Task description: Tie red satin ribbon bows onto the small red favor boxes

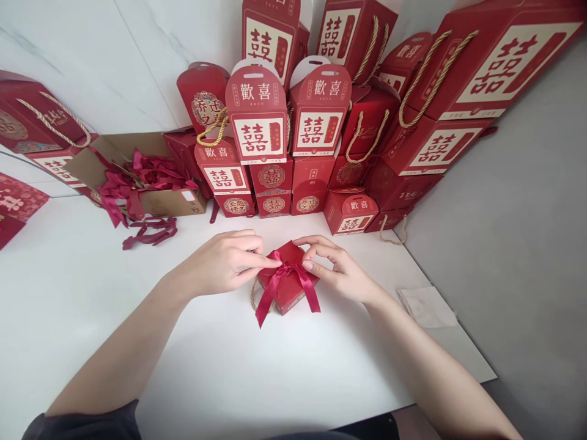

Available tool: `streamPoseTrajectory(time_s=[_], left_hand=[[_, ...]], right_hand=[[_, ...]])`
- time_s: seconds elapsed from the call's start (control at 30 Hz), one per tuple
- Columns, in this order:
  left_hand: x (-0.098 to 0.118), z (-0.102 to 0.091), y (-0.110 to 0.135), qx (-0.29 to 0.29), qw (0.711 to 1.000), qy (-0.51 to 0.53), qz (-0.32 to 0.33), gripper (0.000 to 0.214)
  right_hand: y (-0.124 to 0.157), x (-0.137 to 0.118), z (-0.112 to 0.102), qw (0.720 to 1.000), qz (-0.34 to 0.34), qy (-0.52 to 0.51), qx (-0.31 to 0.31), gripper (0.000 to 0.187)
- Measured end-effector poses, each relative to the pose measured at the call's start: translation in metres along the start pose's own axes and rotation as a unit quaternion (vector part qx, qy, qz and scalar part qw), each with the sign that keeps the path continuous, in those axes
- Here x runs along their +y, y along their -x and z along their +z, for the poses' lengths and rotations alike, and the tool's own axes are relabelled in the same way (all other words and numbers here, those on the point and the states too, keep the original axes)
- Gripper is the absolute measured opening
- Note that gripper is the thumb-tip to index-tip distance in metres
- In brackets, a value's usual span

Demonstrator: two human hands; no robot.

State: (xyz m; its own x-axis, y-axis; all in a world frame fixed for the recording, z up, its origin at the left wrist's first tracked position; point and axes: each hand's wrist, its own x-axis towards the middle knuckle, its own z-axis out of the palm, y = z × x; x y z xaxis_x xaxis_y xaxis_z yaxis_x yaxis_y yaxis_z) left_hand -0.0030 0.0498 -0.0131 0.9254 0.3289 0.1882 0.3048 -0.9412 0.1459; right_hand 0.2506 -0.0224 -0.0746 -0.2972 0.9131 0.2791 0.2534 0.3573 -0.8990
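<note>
A small red gift box stands on the table between my hands, with a crimson satin ribbon tied in a bow on top and its tails hanging over the front. My left hand comes in from the left; its index finger is stretched out with the tip on the bow, while other fingers are bent. My right hand is at the box's right side, thumb by the bow and index fingertip near the back corner, fingers apart. A gold cord handle shows at the box's left.
Stacked red gift boxes with gold cords line the wall behind. An open cardboard box at the left holds crimson ribbons; more ribbon lies before it. A white cloth or tissue lies near the table's right edge, beside a grey wall.
</note>
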Motion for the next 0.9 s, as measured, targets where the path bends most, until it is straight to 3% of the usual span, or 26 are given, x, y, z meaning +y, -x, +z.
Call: streamPoseTrajectory(time_s=[0.23,0.5,0.77,0.9], left_hand=[[0.002,0.008,-0.004,0.016,0.996,-0.085,0.010,0.025],[-0.002,0.008,-0.003,0.078,0.995,-0.043,0.048,0.019],[-0.002,0.013,-0.005,0.060,0.989,-0.122,0.059,0.027],[0.001,0.012,-0.006,0.056,0.987,-0.145,0.037,0.019]], right_hand=[[0.000,0.001,0.004,1.000,0.002,-0.008,-0.004,0.018],[-0.001,0.004,0.004,1.000,0.004,-0.025,0.005,0.019],[0.000,0.004,0.004,0.999,0.013,-0.040,0.006,0.014],[0.000,0.004,0.004,0.998,0.018,-0.062,-0.001,0.018]])
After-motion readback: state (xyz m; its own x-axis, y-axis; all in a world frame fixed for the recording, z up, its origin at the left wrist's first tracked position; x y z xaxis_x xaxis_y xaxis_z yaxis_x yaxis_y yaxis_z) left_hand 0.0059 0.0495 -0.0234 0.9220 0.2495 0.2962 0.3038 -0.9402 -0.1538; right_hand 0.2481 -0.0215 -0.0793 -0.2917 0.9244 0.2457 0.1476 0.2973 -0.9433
